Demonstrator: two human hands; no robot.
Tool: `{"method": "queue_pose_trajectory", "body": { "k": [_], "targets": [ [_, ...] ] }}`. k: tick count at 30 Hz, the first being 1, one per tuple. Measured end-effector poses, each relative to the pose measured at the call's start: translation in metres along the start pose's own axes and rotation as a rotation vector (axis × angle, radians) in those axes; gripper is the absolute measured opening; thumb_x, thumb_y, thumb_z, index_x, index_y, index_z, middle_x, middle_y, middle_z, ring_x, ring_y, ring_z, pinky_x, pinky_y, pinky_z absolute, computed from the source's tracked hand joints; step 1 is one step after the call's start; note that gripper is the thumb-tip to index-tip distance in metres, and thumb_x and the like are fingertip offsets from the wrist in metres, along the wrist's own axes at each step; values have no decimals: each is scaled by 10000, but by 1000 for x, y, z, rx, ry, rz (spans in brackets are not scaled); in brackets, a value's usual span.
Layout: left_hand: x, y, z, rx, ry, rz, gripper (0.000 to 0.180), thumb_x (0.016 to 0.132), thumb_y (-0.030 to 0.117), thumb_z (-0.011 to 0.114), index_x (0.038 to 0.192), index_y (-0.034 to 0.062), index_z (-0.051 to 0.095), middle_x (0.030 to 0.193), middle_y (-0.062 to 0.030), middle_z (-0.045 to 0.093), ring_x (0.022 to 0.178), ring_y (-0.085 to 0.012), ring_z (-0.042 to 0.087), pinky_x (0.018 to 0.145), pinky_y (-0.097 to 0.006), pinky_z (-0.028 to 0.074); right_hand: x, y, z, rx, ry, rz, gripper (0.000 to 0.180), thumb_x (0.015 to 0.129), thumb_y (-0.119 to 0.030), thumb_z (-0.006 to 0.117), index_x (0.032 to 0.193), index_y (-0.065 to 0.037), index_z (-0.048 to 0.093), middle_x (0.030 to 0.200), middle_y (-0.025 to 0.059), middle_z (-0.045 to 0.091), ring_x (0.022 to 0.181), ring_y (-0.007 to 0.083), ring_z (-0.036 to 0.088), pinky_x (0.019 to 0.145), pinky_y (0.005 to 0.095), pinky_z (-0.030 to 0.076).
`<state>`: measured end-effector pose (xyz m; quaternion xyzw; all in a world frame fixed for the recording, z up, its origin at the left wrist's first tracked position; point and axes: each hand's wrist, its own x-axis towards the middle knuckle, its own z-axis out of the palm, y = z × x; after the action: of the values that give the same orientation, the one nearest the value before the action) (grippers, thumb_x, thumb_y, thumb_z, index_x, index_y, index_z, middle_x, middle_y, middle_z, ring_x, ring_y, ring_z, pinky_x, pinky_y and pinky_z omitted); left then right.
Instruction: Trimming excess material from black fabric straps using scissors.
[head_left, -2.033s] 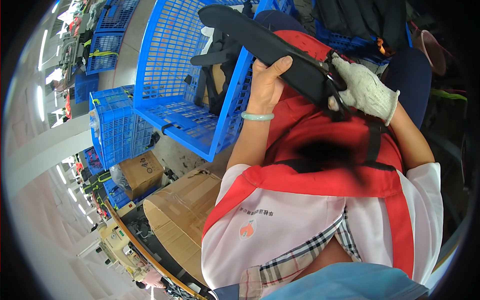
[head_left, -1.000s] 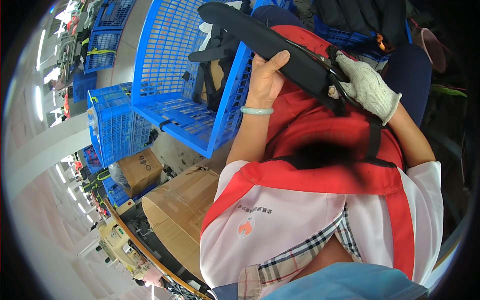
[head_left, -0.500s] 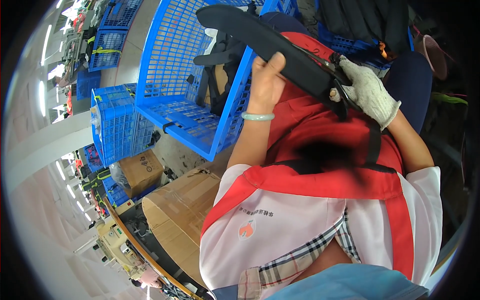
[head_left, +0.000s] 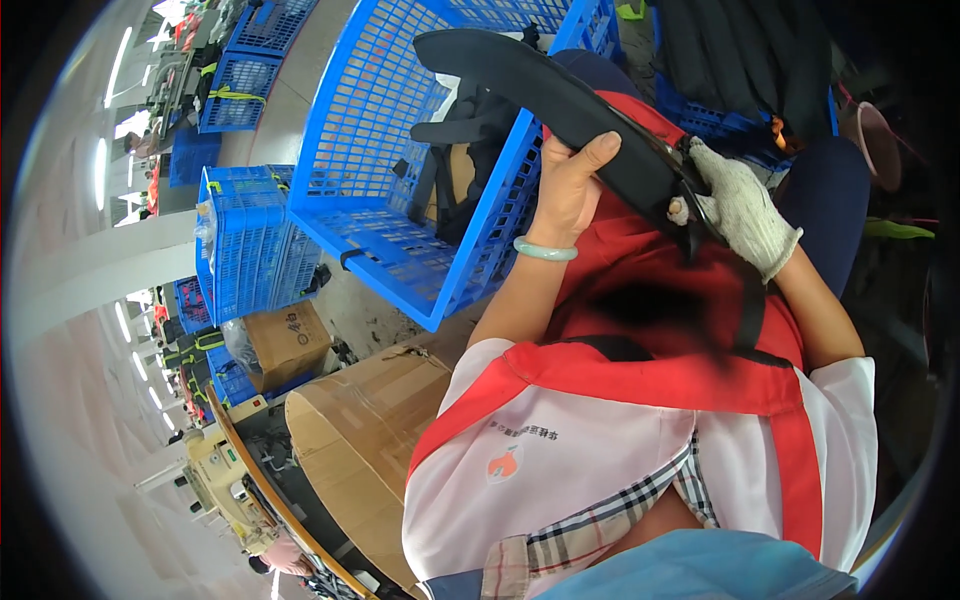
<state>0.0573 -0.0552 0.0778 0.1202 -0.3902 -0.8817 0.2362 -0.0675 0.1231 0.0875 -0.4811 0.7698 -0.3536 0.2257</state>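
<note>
Left hand (head_left: pixel 568 190) bare, grip closed around the long black padded strap (head_left: pixel 560 95), thumb on top, near mid-length. Right hand (head_left: pixel 745 215) in a white knit glove, grip closed on small scissors (head_left: pixel 690 215) at the strap's lower end. Strap runs diagonally over the red apron (head_left: pixel 650 300) on the lap, upper end over the rim of the big blue crate.

My read: trimming at the strap end. Keep the left hold tight and close to the blades, thumb out of the cut line, snip only loose threads.

Big blue crate (head_left: pixel 380 230): a few black straps (head_left: pixel 460 130) in the far corner, mostly bare mesh. Smaller blue crate (head_left: pixel 250 240) on the floor beside it: contents unclear. Cardboard box (head_left: pixel 360 440) nearer: closed.
</note>
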Motion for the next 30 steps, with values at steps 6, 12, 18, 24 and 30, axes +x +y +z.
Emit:
{"method": "queue_pose_trajectory", "body": {
  "k": [6,12,18,24,30],
  "targets": [
    [-2,-1,1,100,-43,35,225,800,-4,700,1014,23,635,990,-56,666,893,-150,629,838,-289,499,2,5,7,201,58,24,656,724,-455,766,1076,56,551,748,199,604,714,365,608,648,402,461],
    [13,22,1,93,-39,40,229,786,-5,707,1002,19,637,965,-66,668,876,-154,634,815,-292,507,11,26,21,211,106,18,656,746,-456,750,1097,60,547,785,207,620,731,351,626,667,391,476],
    [8,15,4,87,-18,56,214,795,-31,687,998,18,637,963,-62,666,882,-146,630,831,-285,500,10,2,7,219,60,60,626,752,-451,741,1095,38,553,786,220,609,753,403,601,658,405,470],
    [4,11,2,83,-13,50,219,797,-31,684,1006,19,639,975,-65,667,884,-152,632,837,-290,501,11,-7,1,76,27,-66,499,776,-274,766,1074,47,528,838,53,568,699,101,471,627,260,426],
    [24,20,-1,49,-66,18,233,787,-23,691,1008,24,636,968,-61,667,875,-156,633,841,-298,502,13,9,13,645,28,132,536,784,-224,748,1154,60,483,842,118,565,744,173,533,663,292,453]
  ]
}}
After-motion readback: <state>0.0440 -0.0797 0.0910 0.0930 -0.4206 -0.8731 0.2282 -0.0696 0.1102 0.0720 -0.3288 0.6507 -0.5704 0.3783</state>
